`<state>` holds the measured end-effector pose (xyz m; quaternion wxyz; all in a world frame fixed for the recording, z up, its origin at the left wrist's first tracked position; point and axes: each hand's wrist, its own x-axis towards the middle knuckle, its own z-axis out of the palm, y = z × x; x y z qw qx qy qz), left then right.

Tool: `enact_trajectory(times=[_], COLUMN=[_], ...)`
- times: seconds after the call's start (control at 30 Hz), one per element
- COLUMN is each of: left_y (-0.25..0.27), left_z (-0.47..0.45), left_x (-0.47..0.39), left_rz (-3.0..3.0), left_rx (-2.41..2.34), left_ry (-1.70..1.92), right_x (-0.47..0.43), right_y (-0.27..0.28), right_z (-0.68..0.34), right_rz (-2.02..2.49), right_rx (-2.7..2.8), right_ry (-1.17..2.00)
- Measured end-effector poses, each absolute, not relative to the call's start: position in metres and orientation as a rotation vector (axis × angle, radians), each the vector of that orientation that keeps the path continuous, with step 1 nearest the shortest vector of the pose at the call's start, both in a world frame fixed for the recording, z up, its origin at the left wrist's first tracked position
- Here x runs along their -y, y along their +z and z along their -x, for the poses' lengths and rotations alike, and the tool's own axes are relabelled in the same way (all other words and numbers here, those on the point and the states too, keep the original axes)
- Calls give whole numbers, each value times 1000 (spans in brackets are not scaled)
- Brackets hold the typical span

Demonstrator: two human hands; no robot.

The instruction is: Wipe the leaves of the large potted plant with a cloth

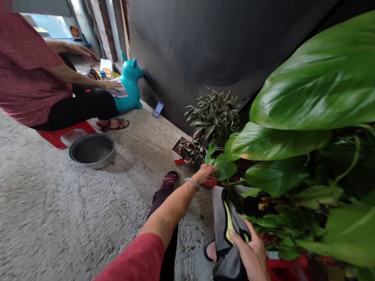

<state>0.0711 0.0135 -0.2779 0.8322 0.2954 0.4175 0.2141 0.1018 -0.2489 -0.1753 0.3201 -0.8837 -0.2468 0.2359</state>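
My left hand reaches forward, its fingers closed at the edge of a broad green leaf, beside a red pot. A bangle circles that wrist. Low in the view, my right hand grips a grey cloth with black edging and a yellow-green inner side. The cloth hangs in folds and hides part of my foot. Large glossy leaves crowd the right side, close to both hands.
A dark-leaved plant and a white-and-red planter box stand ahead by the dark wall. At left, a person in a red top sits on a red stool, touching a turquoise animal toy with a cloth. A grey basin lies nearby.
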Motion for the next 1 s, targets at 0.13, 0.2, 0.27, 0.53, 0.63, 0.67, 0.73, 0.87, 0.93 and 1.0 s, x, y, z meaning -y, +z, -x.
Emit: enact_trajectory(times=[0.13,0.2,0.27,0.53,0.63,0.67,0.73,0.87,0.93,1.0], left_y=[-278,-280,-284,-298,-302,-303,-305,-300,-296,-292], left_z=[-72,-74,-77,-89,-96,-98,-100,-90,-81,-73], left_x=[-15,-16,-18,-51,-65,-68,-71,-62,-50,-37], left_rz=[-671,-706,-759,-1550,-1863,-1911,-1980,-2142,-2263,-2289], left_rx=[-937,-969,-1030,-1270,-1201,-1181,-1135,-1027,-958,-905], left_ry=[397,403,412,558,407,369,338,316,270,248], right_x=[203,175,157,217,230,228,218,162,126,100], right_y=[-142,-138,-148,-222,-225,-221,-209,-180,-175,-176], right_z=[-112,-120,-124,-107,-110,-113,-120,-139,-146,-149], right_rz=[2242,2213,2250,2269,2247,2242,2229,2179,2155,2182], right_rx=[751,808,841,783,815,830,860,980,1077,1142], right_ry=[323,177,232,720,685,668,625,361,207,201])
